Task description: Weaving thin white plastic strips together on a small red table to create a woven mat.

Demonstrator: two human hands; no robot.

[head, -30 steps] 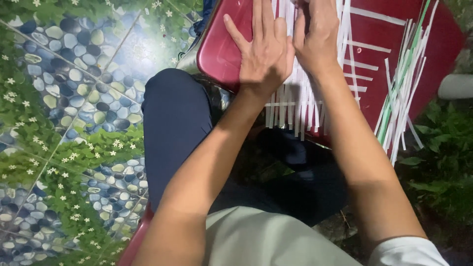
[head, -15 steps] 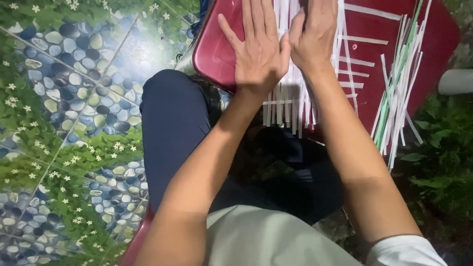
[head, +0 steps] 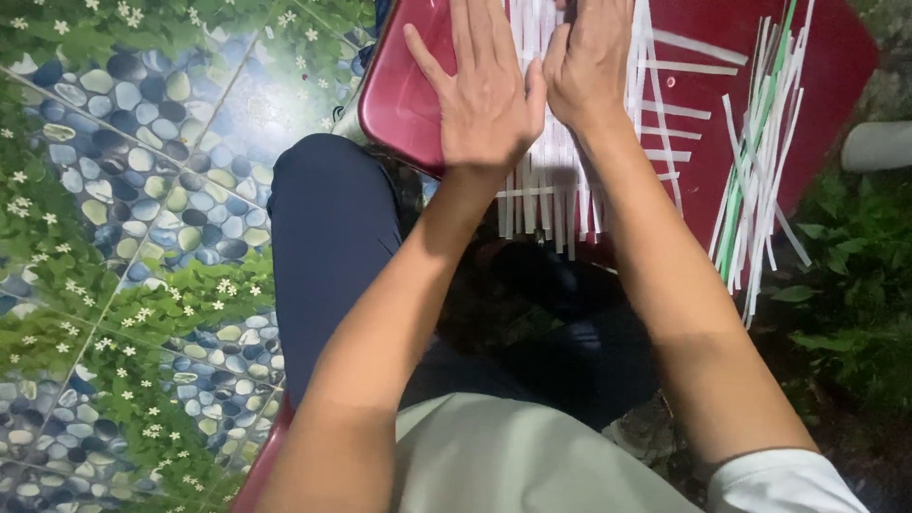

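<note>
My left hand [head: 486,90] lies flat, fingers spread, on a mat of white woven strips [head: 551,195] that rests on a dark red plastic surface [head: 404,90]. Beside it, my right hand [head: 589,62] presses on the same strips with its fingers curled forward; whether it pinches a strip is hidden. The ends of the white strips stick out over the red surface's near edge, above my lap. A loose bundle of white and green strips [head: 760,180] lies to the right of my right forearm.
My dark blue trouser leg [head: 328,247] runs under my left arm. A tiled floor with pebble and flower pattern [head: 123,237] fills the left. Green plants [head: 855,285] and a white pipe [head: 874,144] are at the right.
Both hands have stayed pressed on the woven strips; the view has shifted slightly, with the hands a little higher in the frame.
</note>
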